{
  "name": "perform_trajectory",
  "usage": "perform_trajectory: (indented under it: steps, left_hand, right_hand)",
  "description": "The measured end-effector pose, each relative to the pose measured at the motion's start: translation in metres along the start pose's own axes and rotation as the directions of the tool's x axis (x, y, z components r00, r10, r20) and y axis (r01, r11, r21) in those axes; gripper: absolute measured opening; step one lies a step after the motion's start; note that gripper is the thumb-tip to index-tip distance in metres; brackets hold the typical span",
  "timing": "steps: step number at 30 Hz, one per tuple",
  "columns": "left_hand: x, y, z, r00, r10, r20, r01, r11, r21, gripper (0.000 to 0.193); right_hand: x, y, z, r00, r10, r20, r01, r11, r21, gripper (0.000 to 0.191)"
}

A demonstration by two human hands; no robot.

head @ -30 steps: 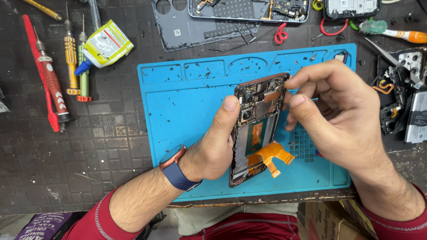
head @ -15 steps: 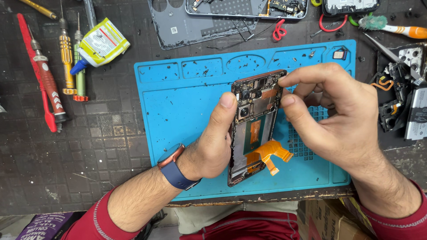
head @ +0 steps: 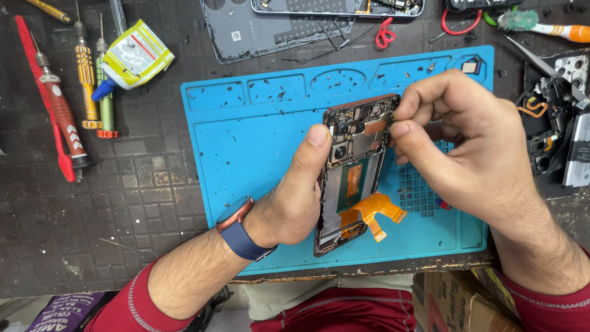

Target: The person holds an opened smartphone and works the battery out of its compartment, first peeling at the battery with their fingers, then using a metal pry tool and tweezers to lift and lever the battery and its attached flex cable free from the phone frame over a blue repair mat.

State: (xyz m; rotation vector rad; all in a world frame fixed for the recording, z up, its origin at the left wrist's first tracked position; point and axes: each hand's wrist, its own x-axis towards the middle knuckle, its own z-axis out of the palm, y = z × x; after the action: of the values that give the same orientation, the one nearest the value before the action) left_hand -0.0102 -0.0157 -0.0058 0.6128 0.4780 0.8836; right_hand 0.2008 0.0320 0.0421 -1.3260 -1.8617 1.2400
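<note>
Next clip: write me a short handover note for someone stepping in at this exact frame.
Left hand: grips the opened phone frame along its left edge, thumb by the camera module.
Right hand: fingertips pinch at the frame's top right corner.
The frame is held above the blue work mat; an orange flex cable hangs out at its lower right.
Done: back cover is off, lying above the mat.
Left: the board looks seated in the frame; screwdrivers lie untouched at left.

Bare blue mat [head: 246, 160] left of the opened phone [head: 353, 172], screwdrivers [head: 74, 98] and glue bottle [head: 132, 58] beyond, parts [head: 553, 117] crowding right
</note>
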Motion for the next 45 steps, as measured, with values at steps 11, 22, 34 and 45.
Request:
perform_trajectory:
  steps: [11, 22, 34, 45]
  left_hand:
    - [-0.001, -0.002, -0.003, 0.999, 0.042, -0.001, -0.042, 0.998, 0.037, 0.078]
    - [0.000, -0.007, -0.004, 0.998, 0.042, -0.052, -0.044, 0.998, -0.046, 0.080]
    - [0.001, -0.001, -0.003, 0.998, 0.049, -0.029, -0.048, 0.998, 0.048, 0.079]
    - [0.001, -0.006, -0.005, 0.996, 0.064, -0.056, -0.062, 0.998, 0.029, 0.075]
  right_hand:
    - [0.002, 0.000, 0.007, 0.997, -0.073, -0.008, 0.070, 0.979, -0.193, 0.011]
    - [0.007, -0.024, 0.011, 0.917, -0.393, -0.063, 0.307, 0.799, -0.517, 0.028]
    - [0.007, -0.018, 0.013, 0.914, -0.396, -0.087, 0.289, 0.788, -0.543, 0.018]
    - [0.003, 0.001, 0.016, 0.961, -0.274, -0.043, 0.240, 0.897, -0.371, 0.011]
